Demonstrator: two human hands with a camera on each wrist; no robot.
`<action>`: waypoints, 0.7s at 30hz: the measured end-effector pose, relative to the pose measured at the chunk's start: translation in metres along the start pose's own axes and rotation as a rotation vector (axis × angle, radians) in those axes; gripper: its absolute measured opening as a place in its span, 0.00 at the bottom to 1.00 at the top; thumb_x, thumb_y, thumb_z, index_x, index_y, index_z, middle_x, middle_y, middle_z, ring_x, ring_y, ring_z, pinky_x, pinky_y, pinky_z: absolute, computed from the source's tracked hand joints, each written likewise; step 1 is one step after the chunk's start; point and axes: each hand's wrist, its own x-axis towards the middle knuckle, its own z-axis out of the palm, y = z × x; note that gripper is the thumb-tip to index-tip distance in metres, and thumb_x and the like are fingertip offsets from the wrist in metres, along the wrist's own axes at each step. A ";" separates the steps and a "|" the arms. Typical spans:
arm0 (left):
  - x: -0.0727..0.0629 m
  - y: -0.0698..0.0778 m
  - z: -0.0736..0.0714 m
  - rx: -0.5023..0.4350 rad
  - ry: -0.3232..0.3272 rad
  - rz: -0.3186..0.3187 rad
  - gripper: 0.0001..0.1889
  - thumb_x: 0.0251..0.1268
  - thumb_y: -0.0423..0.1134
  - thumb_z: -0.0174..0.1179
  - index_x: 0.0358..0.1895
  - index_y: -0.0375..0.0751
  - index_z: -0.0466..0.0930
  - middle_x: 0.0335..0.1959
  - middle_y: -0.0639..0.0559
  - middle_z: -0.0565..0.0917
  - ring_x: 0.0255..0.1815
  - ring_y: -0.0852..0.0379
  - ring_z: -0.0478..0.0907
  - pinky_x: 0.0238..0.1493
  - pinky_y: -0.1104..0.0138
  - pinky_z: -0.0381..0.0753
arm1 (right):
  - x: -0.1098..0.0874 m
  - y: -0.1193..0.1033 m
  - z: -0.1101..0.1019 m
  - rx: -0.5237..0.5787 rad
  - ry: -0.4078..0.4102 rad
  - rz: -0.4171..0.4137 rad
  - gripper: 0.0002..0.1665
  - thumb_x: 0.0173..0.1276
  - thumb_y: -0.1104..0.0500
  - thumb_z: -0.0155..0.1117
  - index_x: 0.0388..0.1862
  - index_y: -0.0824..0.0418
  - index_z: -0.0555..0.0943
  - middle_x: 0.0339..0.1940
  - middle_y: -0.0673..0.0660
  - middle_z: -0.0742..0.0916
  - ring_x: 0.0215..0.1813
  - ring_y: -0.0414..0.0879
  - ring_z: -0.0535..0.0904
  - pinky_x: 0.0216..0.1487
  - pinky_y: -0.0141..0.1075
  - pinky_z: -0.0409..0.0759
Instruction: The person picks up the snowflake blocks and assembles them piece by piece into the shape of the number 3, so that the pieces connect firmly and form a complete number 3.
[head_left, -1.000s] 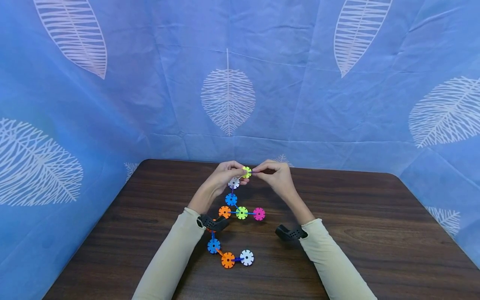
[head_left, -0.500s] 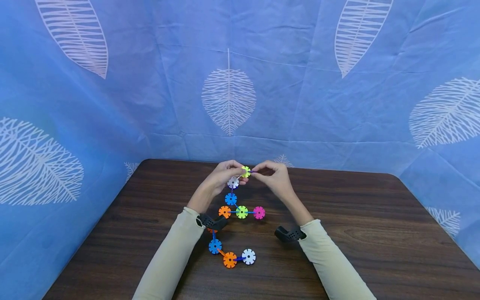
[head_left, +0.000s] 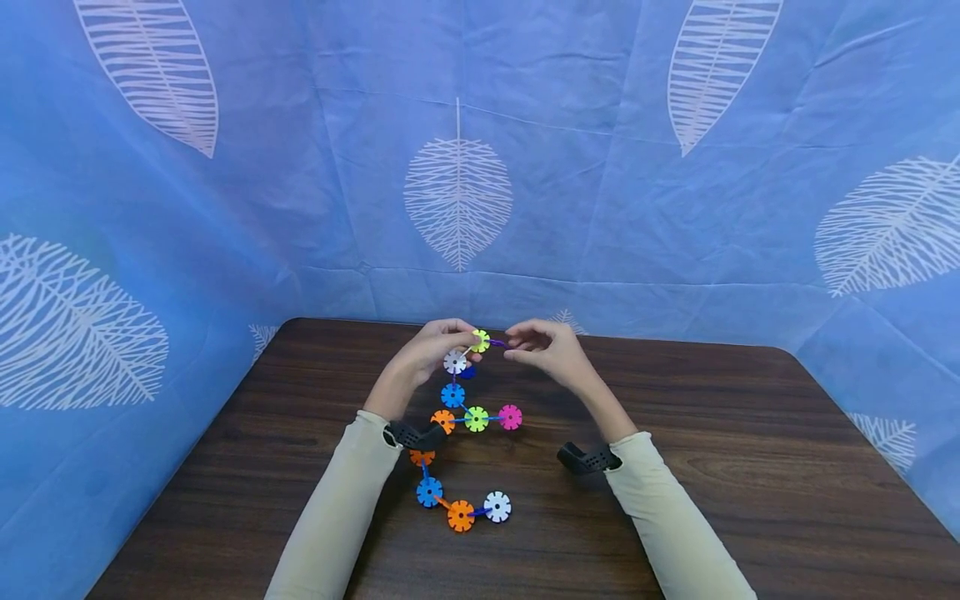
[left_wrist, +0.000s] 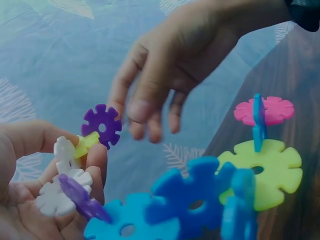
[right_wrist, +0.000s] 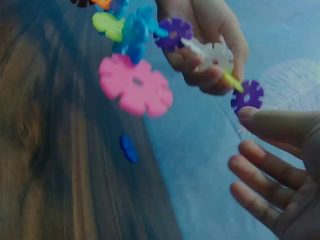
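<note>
My left hand [head_left: 431, 350] pinches the top of a chain of notched plastic discs, by the yellow disc [head_left: 481, 341]. A purple disc [left_wrist: 101, 126] is slotted on edge into that yellow one. Just right of it is my right hand [head_left: 551, 354], its thumb and fingers parted and relaxed, with the thumb tip close to the purple disc's edge in the right wrist view. Below the left hand the chain runs through a white disc [head_left: 454, 362], a blue disc [head_left: 453, 395], and a yellow-green one [head_left: 476, 419] between orange and pink discs [head_left: 511, 417].
The chain continues toward the front, partly hidden by the left wrist strap [head_left: 416, 437], through a lower blue disc [head_left: 430, 492] to a white end disc [head_left: 497, 507]. A loose dark blue disc [right_wrist: 128, 148] lies on the wooden table [head_left: 712, 467]. Blue cloth hangs behind.
My left hand and the chain's upper part have shifted slightly left. My right fingers have spread and come away from the purple disc, which stays attached. The dark blue disc shows more plainly.
</note>
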 end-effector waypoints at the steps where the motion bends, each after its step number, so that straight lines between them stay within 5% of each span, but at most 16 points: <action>1: 0.000 0.000 -0.001 0.004 0.001 0.002 0.06 0.71 0.39 0.63 0.45 0.42 0.82 0.30 0.56 0.86 0.39 0.55 0.85 0.71 0.41 0.64 | 0.001 0.001 -0.001 -0.012 -0.025 0.011 0.18 0.64 0.64 0.75 0.52 0.69 0.85 0.46 0.70 0.88 0.42 0.44 0.86 0.42 0.30 0.86; 7: -0.003 0.002 -0.007 0.017 -0.001 0.005 0.07 0.71 0.39 0.62 0.46 0.41 0.82 0.31 0.54 0.87 0.41 0.53 0.86 0.72 0.42 0.64 | 0.010 0.011 -0.002 -0.081 -0.190 0.063 0.19 0.64 0.65 0.74 0.53 0.69 0.85 0.43 0.67 0.89 0.42 0.48 0.87 0.43 0.39 0.87; 14: -0.004 0.002 -0.013 0.050 -0.005 -0.002 0.09 0.71 0.40 0.61 0.48 0.40 0.82 0.29 0.56 0.87 0.41 0.56 0.84 0.73 0.40 0.61 | 0.023 0.029 0.011 -0.137 -0.352 0.059 0.21 0.65 0.63 0.74 0.55 0.69 0.84 0.43 0.64 0.88 0.42 0.44 0.86 0.41 0.34 0.86; 21: -0.005 0.003 -0.014 0.076 0.010 -0.027 0.10 0.71 0.42 0.62 0.50 0.42 0.83 0.35 0.55 0.86 0.51 0.51 0.79 0.69 0.42 0.63 | 0.033 0.037 0.022 -0.188 -0.440 0.119 0.26 0.66 0.63 0.73 0.61 0.70 0.81 0.51 0.67 0.87 0.50 0.50 0.85 0.52 0.40 0.86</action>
